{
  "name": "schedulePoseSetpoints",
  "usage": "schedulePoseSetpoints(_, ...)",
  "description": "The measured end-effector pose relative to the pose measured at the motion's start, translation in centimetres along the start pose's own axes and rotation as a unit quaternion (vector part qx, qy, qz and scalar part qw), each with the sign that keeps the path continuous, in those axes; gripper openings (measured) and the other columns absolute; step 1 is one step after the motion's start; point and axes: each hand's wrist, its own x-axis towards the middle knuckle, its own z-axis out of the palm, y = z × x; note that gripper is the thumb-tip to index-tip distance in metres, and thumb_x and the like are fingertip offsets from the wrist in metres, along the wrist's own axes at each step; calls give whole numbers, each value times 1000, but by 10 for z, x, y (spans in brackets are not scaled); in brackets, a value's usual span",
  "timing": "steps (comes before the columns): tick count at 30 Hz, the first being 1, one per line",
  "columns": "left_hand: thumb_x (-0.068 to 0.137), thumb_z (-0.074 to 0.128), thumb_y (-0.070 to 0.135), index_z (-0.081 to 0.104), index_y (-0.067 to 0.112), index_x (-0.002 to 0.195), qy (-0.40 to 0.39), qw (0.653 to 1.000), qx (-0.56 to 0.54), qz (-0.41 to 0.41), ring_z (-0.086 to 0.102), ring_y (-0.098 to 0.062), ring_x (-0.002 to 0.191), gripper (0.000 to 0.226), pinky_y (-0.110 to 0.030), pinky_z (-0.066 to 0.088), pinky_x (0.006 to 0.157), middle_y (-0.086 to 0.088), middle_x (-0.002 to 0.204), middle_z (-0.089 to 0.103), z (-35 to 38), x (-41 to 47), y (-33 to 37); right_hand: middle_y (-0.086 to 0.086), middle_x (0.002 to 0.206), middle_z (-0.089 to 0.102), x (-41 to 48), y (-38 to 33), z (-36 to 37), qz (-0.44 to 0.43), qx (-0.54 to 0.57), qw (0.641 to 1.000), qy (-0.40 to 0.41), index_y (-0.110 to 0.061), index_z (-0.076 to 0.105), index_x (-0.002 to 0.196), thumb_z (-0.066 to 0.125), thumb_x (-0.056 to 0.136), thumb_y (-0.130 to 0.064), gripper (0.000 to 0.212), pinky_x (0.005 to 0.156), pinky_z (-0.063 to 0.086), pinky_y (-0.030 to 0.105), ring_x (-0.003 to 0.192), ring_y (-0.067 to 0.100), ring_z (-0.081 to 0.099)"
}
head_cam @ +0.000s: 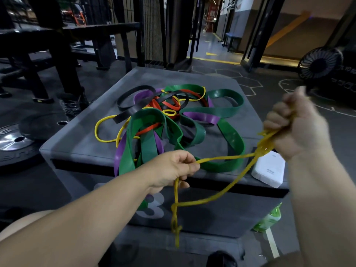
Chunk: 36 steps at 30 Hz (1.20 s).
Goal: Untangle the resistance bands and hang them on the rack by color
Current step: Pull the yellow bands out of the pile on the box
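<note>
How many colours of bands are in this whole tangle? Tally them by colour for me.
green bands: 1
purple bands: 1
black bands: 1
red bands: 1
yellow bands: 1, counting the yellow band held by left hand and right hand
Total: 5 colours; bands per colour too tangled to count.

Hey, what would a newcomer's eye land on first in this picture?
First, the bright tangle of resistance bands, green, purple, red, black and yellow, heaped in the middle of the grey padded box. Next, nearer the camera, a thin yellow band stretches between the left hand, which pinches it, and the raised right hand, which grips its other end in a fist. A knotted stretch dangles below the left hand.
</note>
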Motion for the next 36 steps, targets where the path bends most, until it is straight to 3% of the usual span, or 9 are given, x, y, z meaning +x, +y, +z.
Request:
schedulePoseSetpoints(6,94,59,18,67,19,82,-33,994,75,72,55,-7,62,15,-27,52,70,5,69,58,11,-6,9,-2,60,47,-30,61,21,183,-292,933,-105,-19,47,75,52,98,-25,24,46,32,20,45,8,40)
schedulePoseSetpoints(10,97,55,20,66,18,83,-31,990,95,99,54,-8,61,17,-27,49,65,4,64,56,11,-9,17,7,57,49,-52,86,31,213,-343,896,-185,-4,52,79,50,99,-28,31,48,39,25,48,16,47)
schedulePoseSetpoints(14,95,58,18,61,12,88,-1,985,110,133,47,-5,53,9,-14,35,46,2,65,55,7,-9,21,14,65,60,-61,95,39,257,-332,875,-240,1,63,81,45,99,-42,50,67,49,30,63,23,56)
schedulePoseSetpoints(17,94,58,9,57,11,94,-15,988,80,131,55,-1,51,3,-9,36,45,-2,70,64,6,-11,24,5,55,55,-64,95,42,257,-361,862,-248,-7,62,70,40,99,-45,53,54,44,24,52,16,49)
schedulePoseSetpoints(20,92,59,5,52,8,101,12,987,82,135,52,-14,61,12,-18,37,49,-11,85,63,0,-9,24,2,53,38,-61,91,38,278,-354,861,-238,-9,52,81,43,94,-52,46,42,33,21,44,13,33)
schedulePoseSetpoints(25,89,63,3,47,14,88,94,966,129,205,58,-11,69,20,-25,49,61,-6,85,60,-12,-5,26,-2,50,24,-58,82,33,318,-361,833,-275,-14,41,71,50,75,-63,50,36,19,17,40,9,16)
schedulePoseSetpoints(28,86,68,9,50,20,83,114,949,127,267,61,-19,69,22,-30,52,62,-4,82,61,-10,-3,25,-1,50,34,-59,85,28,351,-364,795,-335,-13,42,72,53,76,-76,64,36,19,15,40,9,18)
schedulePoseSetpoints(31,75,71,36,56,34,82,120,941,126,292,64,-27,79,16,-39,54,70,3,85,63,-7,-2,21,-1,51,39,-61,86,27,379,-306,772,-409,-13,40,67,69,57,-78,72,35,23,13,37,6,23)
schedulePoseSetpoints(36,74,60,57,62,31,87,116,943,127,285,60,-3,81,29,-19,47,73,15,83,64,-5,1,19,-6,44,40,-56,81,23,418,-176,775,-439,-19,49,61,76,70,-59,50,35,27,11,28,-2,27)
